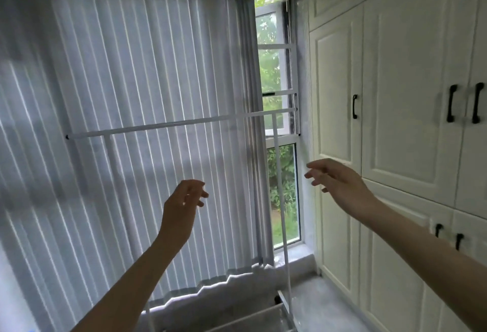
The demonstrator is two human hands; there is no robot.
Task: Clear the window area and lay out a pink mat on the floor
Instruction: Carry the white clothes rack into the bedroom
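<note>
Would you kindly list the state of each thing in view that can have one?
curtain: drawn across most of the window, gap at right
window: upper sash swung open, lower pane shut
clothes rack: standing upright before the curtain, top bar bare
cabinet doors: all shut
left hand: raised, fingers relaxed, holding nothing
right hand: raised, fingers spread, holding nothing
</note>
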